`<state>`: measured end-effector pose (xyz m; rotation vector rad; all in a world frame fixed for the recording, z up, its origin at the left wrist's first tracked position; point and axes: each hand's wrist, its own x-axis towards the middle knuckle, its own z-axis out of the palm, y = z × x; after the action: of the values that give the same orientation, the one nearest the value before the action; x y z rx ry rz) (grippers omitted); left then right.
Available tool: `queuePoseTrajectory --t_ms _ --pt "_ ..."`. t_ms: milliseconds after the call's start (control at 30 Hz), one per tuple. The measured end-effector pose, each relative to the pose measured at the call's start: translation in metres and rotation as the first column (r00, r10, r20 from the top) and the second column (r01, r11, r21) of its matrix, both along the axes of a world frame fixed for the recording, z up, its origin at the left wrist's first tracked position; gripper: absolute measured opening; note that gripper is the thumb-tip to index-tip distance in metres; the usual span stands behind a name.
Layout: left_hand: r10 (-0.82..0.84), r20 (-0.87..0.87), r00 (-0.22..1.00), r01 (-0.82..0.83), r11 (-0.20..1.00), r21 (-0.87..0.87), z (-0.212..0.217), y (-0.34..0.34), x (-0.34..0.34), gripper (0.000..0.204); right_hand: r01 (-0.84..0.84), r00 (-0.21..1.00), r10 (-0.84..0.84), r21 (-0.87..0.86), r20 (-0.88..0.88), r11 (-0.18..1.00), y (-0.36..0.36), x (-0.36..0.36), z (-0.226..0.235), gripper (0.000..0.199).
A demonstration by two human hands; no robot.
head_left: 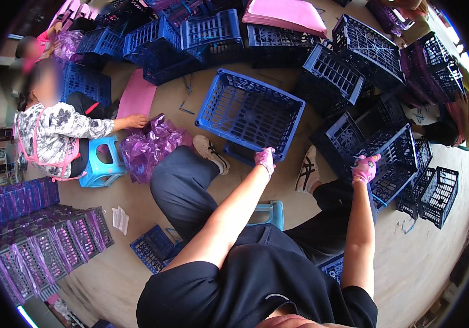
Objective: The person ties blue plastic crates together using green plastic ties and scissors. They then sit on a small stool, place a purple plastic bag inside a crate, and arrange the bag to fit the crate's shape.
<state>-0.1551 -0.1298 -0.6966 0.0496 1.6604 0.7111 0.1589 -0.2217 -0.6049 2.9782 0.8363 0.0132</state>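
A blue plastic crate point(216, 124), its lattice floor facing up, rests in front of me on another crate partly hidden beneath it. At its near rim, my left hand point(265, 160), in a pink glove, has its fingers closed over the edge. To the right, my right hand point(365, 168), gloved in patterned pink, grips the edge of a darker blue crate point(403, 158) that leans tilted beside other crates. Some of the right fingers are hidden by the glove's angle. Both crates look empty inside.
Stacked crates point(211, 30) curve around the far side, with pink sheets point(286, 16) on top. At left a person sits on a blue stool point(103, 162), one hand on a pink sheet point(136, 97) beside purple plastic film point(149, 146). Wrapped crates point(54, 240) stand lower left.
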Motion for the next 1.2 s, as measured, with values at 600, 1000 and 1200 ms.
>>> queuePoseTrajectory --t_ms 600,1000,1200 --pt "-0.569 -0.353 0.743 0.668 0.661 0.342 0.062 0.054 -0.192 0.025 0.039 0.999 -0.039 0.013 0.003 0.999 0.005 -0.005 0.011 0.060" --pt "-0.626 -0.362 0.691 0.722 0.622 0.303 -0.028 0.047 -0.178 0.033 0.081 0.997 -0.080 0.061 -0.023 0.995 0.005 -0.013 0.019 0.061" --pt "-0.263 0.131 0.956 0.199 0.906 0.373 -0.079 -0.006 -0.180 0.022 0.082 0.993 -0.075 0.082 -0.086 0.993 0.009 -0.022 0.030 0.069"
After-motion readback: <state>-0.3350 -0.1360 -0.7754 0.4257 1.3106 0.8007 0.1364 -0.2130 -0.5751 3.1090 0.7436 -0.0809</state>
